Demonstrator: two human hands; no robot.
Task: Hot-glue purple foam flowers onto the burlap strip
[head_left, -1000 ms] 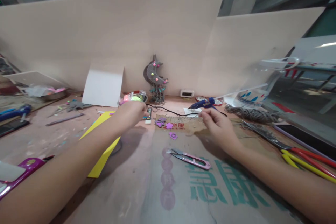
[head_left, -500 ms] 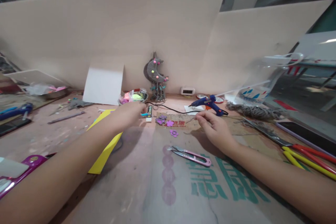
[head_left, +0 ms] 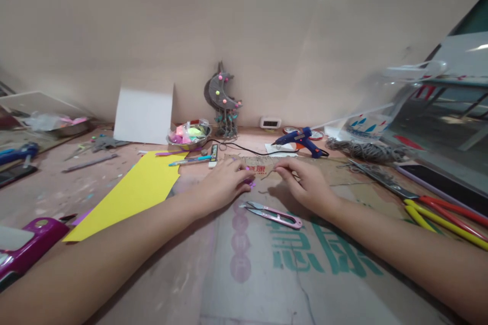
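Note:
My left hand (head_left: pixel 224 184) reaches over the cardboard (head_left: pixel 236 304), its thumb and forefinger apart around small purple flower cutouts (head_left: pixel 251 183). The hand covers most of these cutouts, and I see no firm hold on any. My right hand (head_left: pixel 307 183) pinches a short piece of grey yarn (head_left: pixel 268 174) between thumb and forefinger, its loose end pointing left toward the flowers. Pink-handled thread snips (head_left: pixel 280 216) lie on the cardboard just below both hands.
A blue glue gun (head_left: pixel 301 139) and grey yarn bundle (head_left: pixel 366 150) lie behind my right hand. Large scissors (head_left: pixel 415 200) and a phone (head_left: pixel 446 188) are at right. Yellow paper (head_left: pixel 133 188), a blue pen (head_left: pixel 192 161) and a bowl (head_left: pixel 188 143) are at left; a moon ornament (head_left: pixel 223 94) stands behind.
My left hand has come back from near the pen and bowl, moving right and nearer, to the purple flowers. The pen now lies in plain view. My right hand keeps its pinch on the yarn.

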